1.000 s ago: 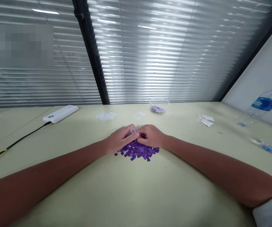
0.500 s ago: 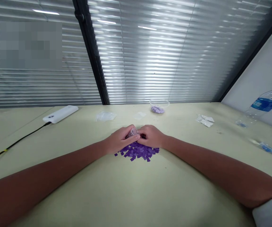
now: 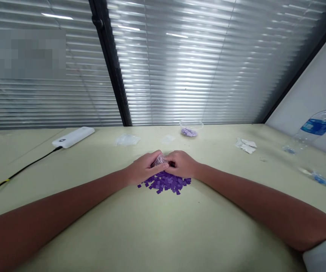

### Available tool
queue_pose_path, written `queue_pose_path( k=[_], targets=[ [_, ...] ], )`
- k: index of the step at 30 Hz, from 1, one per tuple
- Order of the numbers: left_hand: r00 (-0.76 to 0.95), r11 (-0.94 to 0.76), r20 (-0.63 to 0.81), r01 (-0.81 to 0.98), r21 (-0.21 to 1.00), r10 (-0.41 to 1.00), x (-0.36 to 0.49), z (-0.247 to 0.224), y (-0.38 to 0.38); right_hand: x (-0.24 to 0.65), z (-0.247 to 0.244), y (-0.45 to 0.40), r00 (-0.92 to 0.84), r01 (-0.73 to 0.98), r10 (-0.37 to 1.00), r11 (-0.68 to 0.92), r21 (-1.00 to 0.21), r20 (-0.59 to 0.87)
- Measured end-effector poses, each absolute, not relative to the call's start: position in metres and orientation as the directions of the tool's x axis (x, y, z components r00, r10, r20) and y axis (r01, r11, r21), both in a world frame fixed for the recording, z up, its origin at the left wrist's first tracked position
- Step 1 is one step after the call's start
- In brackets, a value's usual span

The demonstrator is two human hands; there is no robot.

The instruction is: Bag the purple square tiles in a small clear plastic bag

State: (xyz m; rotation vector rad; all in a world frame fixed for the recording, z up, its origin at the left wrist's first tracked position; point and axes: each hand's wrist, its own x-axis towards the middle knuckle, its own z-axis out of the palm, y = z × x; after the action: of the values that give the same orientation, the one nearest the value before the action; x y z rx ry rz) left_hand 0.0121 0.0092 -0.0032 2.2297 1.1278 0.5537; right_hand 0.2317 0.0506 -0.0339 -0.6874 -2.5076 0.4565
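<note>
A small clear plastic bag (image 3: 160,160) is held between my two hands at the middle of the table. My left hand (image 3: 143,168) is closed on it, with the thumb lying across its front. My right hand (image 3: 181,164) meets it from the other side, fingers curled and pinching the bag's edge. What the bag holds, if anything, I cannot make out. Directly below and partly behind the hands lies a loose pile of small purple square pieces (image 3: 168,183) on the pale table (image 3: 163,230).
Behind the hands stands a clear round container (image 3: 191,124) with pale purple pieces. Flat clear plastic bags (image 3: 127,139) and a white power bank (image 3: 74,137) with a black cable lie to the left. Crumpled white paper (image 3: 246,145) and a clear bottle (image 3: 317,124) are at right.
Both hands stay almost in place. The plastic bag between them has shifted and crumpled slightly. The whole view has moved a little.
</note>
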Motion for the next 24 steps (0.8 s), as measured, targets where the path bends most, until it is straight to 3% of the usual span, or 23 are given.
queue_pose_path(
  k=[24],
  targets=[
    [0.552,-0.474,0.103,0.59,0.654,0.828,0.0115,-0.0068,0.01,0.2319,-0.0366,0.0525,-0.764,0.388,0.544,0.817,-0.427,0.346]
  ],
)
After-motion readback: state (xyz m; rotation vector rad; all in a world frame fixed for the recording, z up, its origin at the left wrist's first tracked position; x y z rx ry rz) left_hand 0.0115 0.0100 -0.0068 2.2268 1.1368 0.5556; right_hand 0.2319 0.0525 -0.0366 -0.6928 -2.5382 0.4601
